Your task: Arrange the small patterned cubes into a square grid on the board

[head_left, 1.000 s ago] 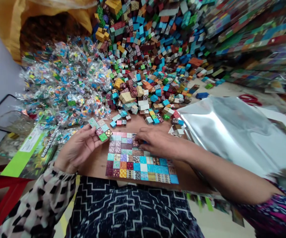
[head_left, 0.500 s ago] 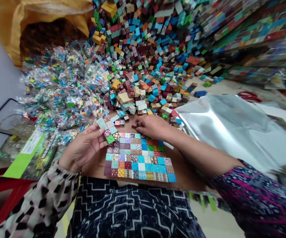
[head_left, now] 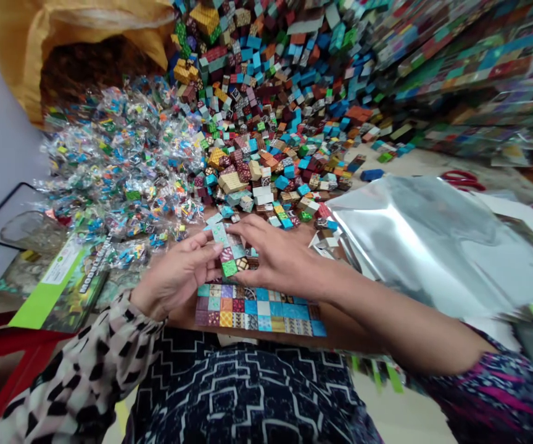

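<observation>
My left hand [head_left: 181, 268] is closed on a small cluster of printed cubes [head_left: 224, 237], in mint, patterned maroon, green and tan. My right hand [head_left: 278, 253] has come up against the cluster's right side, thumb below and fingers above, gripping it too. Whether a loose cube sits under the right fingers is hidden. Below both hands lies a flat grid of printed cubes [head_left: 264, 311] in neat rows, blue, purple, yellow and other colours. My hands cover the grid's upper rows.
A large heap of loose cubes [head_left: 266, 142] spreads behind my hands. Small clear packets [head_left: 128, 154] pile up at left, by a yellow sack [head_left: 26, 61]. Clear plastic sheets [head_left: 424, 240] lie at right, with red scissors [head_left: 463, 180] beyond. A green-edged printed package [head_left: 58, 277] lies at left.
My right hand has moved left from the near edge of the heap, where it pinched a dark maroon cube, to the cluster. My left hand has shifted right with the cluster.
</observation>
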`<act>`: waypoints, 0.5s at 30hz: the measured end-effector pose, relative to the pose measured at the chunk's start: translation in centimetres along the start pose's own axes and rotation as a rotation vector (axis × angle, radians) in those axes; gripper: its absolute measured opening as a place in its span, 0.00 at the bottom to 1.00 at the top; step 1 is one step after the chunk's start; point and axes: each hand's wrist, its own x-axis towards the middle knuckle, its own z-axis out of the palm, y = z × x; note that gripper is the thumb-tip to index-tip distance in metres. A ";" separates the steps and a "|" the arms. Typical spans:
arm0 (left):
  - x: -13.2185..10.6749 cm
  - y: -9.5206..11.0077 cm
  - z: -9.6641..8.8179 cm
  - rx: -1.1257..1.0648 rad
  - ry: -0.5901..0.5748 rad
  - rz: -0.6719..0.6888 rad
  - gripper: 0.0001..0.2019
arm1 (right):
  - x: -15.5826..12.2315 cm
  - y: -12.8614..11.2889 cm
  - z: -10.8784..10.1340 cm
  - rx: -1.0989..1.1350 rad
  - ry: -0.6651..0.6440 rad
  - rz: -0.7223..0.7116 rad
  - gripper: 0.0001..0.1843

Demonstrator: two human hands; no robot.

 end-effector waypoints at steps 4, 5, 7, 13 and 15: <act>-0.4 0.5 -0.3 0.171 0.158 0.073 0.19 | -0.4 0.8 0.3 0.002 0.010 0.061 0.35; -0.5 0.6 -0.6 0.247 0.216 0.135 0.20 | -0.6 1.0 0.4 -0.016 0.003 0.100 0.35; -0.6 0.6 -1.6 0.418 0.325 0.262 0.20 | -0.7 1.4 0.7 -0.051 -0.022 0.170 0.33; -0.8 -1.1 -4.5 0.871 0.358 0.390 0.18 | -0.4 1.6 1.9 -0.058 -0.126 0.167 0.32; -0.8 -1.6 -5.2 1.022 0.293 0.413 0.18 | -0.3 1.5 2.1 -0.034 -0.157 0.162 0.33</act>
